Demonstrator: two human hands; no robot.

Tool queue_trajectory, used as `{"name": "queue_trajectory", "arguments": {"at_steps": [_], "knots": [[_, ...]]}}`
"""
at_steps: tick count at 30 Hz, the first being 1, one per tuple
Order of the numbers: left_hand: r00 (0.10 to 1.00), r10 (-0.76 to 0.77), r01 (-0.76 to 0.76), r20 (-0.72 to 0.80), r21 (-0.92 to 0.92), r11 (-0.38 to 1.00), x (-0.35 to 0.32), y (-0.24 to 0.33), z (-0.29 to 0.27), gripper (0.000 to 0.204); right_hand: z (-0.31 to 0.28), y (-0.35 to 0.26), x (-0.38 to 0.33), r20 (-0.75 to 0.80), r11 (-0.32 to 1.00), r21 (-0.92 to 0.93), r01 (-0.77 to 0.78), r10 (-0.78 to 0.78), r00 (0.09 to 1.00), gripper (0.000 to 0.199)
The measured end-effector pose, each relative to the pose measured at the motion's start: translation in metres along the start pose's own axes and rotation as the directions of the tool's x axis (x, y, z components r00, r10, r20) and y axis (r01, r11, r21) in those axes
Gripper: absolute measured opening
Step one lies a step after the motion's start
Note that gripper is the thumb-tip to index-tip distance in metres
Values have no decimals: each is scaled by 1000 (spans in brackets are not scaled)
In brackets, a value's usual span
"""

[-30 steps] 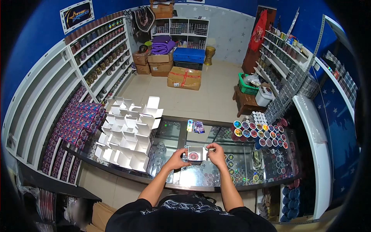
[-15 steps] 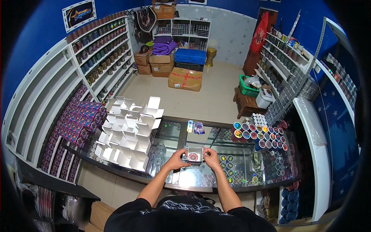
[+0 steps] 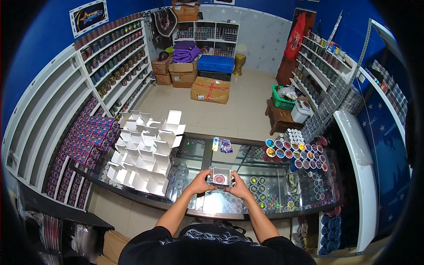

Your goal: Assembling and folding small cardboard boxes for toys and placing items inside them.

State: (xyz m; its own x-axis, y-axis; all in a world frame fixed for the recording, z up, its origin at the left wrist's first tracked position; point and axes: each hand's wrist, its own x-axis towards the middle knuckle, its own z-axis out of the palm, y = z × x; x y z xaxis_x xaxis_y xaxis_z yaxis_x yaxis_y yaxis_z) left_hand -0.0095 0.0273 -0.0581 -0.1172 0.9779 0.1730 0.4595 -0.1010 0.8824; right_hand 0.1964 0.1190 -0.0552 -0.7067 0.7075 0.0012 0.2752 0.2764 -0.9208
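Note:
Over the glass counter, directly in front of me, a small open box with a white inside is held between my two hands. Within it shows a round red-and-white lid, apparently of a jar standing in the box. My left hand grips the box's left side, thumb near its front edge. On the opposite side, my right hand is wrapped round the right wall and lower corner. The box's underside is hidden. Beyond it lie a few colourful cards or stickers.
Several open white boxes stand grouped left of my hands, beside stacked purple-patterned boxes. To the right are rows of jars with coloured lids. A taped carton sits on the floor beyond the counter.
My right hand has slid from the box's upper right edge toward its lower right corner. The left hand keeps its hold, and the box stays in nearly the same place.

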Motion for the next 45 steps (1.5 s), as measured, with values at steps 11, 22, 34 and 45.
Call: {"name": "queue_trajectory", "arguments": {"at_steps": [11,22,34,45], "knots": [[1000,-5,6,17,-44,999,0,-9,0,48,7,-7,-2,-31,994,105,-30,33,999,50],[1000,9,-8,30,-32,999,0,-8,1,50,9,3,-2,-68,991,97,-87,94,993,42],[999,14,-12,47,-46,999,-4,5,-4,50,7,-2,-5,-73,996,82,-43,49,996,41],[994,-86,92,67,-77,993,-15,6,-2,52,13,-2,-13,-92,994,108,-26,36,995,38]]}}
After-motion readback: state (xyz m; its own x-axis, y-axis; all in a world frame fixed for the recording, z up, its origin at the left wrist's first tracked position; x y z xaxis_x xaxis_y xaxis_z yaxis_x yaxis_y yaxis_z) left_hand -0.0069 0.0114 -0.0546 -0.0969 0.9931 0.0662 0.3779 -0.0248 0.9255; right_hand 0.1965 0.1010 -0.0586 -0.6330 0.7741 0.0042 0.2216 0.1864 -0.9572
